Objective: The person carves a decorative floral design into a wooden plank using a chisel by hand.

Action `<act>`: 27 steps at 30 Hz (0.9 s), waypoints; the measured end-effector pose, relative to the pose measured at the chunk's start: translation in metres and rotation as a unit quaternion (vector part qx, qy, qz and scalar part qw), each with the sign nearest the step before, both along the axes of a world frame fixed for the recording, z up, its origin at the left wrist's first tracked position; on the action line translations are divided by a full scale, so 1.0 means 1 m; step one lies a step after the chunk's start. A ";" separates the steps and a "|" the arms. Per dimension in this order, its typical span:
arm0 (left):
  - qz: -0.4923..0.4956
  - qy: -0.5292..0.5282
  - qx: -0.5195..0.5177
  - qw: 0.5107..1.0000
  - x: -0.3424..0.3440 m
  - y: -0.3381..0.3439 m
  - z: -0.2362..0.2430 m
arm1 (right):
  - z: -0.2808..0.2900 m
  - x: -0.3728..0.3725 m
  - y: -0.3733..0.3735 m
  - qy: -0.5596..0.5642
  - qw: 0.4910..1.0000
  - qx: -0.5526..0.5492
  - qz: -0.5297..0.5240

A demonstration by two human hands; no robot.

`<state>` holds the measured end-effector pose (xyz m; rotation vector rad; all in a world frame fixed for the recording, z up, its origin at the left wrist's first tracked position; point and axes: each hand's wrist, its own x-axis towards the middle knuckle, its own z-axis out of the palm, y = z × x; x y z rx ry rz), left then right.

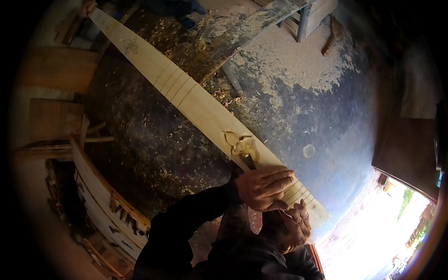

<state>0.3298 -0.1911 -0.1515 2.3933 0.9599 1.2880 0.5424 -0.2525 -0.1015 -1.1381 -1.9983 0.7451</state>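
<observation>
Item: plank [205, 112], pale wood, long, 1 piece. Lies slantwise before you, from upper left down to beneath your hands at lower right.

Ornament: 1 flower in relief [241, 146], just beyond your hands; 1 flower outline [130, 45], dark-lined, seemingly uncut, toward the far end; 2 sets of crosswise lines [176, 87], the nearer set partly covered by your fingers.

Tool: 1 carving tool [249, 162], dark blade, at the near edge of the relief; handle hidden.

Left hand [263, 186]: yours, fingers closed, apparently gripping the tool.

Right hand [294, 226]: yours, curled close by the left near the plank's near end; you cannot tell from this view whether it grips anything.

Another person's hand [87, 9]: at the plank's far end; grip cannot be told.

Step, as judged: you are shaping the petals nearest you. Your next move probably calls for shallow, controlled cuts along the petal edge, blade guided low, plank kept steady. The outlined flower appears to be outstanding work.

Brands, labels, writing: 0 readable. Dark marks on the pale wooden unit [102, 219] at lower left are too small for you to make out.
</observation>
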 end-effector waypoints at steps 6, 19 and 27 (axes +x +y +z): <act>0.014 -0.004 0.010 1.000 -0.001 -0.001 -0.001 | -0.003 0.005 -0.004 0.025 1.000 -0.017 0.009; 0.015 -0.037 -0.028 0.999 0.000 0.000 0.002 | 0.005 -0.003 -0.002 0.026 0.999 -0.005 -0.037; 0.025 -0.047 -0.047 0.997 -0.001 0.000 0.011 | -0.009 0.020 -0.013 -0.007 1.000 -0.024 -0.013</act>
